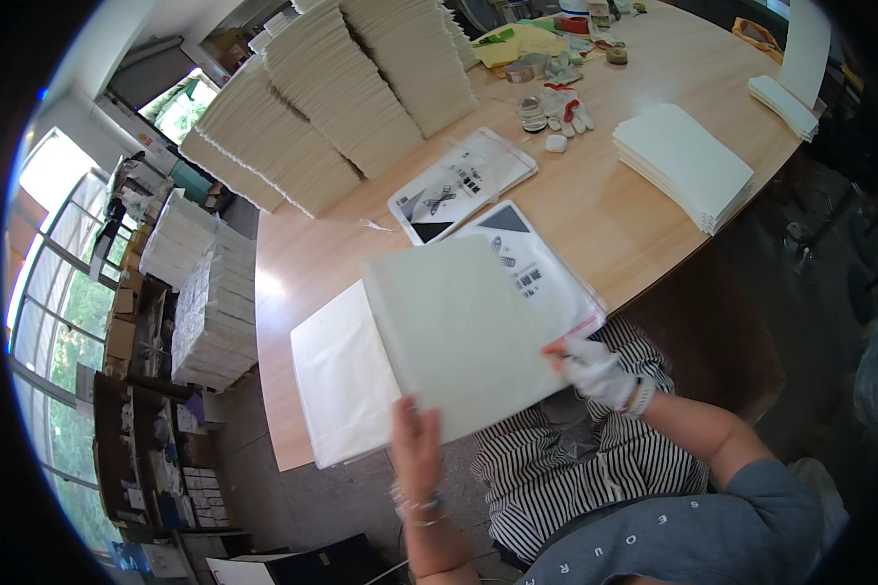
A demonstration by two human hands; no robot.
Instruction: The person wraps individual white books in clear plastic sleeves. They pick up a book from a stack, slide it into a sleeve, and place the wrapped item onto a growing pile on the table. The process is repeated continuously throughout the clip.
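A pale grey-green stack or sheet of paper (461, 336) lies tilted across the table's near edge, partly over a white paper stack (344, 380). My right hand (601, 374), in a white glove with orange fingertips, grips its near right corner. Bare and blurred, my left hand (415, 442) is upright at its lower left edge, fingers extended; contact is hard to judge. Partly under the pale paper is a clear printed plastic bag (549, 278) with a pink-edged opening. Another printed bag (461, 186) with white contents lies beyond it.
Tall stacks of cream paper (336, 95) stand at the back left. White sheets (684, 161) are piled near the right edge of the wooden table (300, 241). Gloves (567, 110), a glass jar (532, 115) and tape rolls (519, 71) lie farther back.
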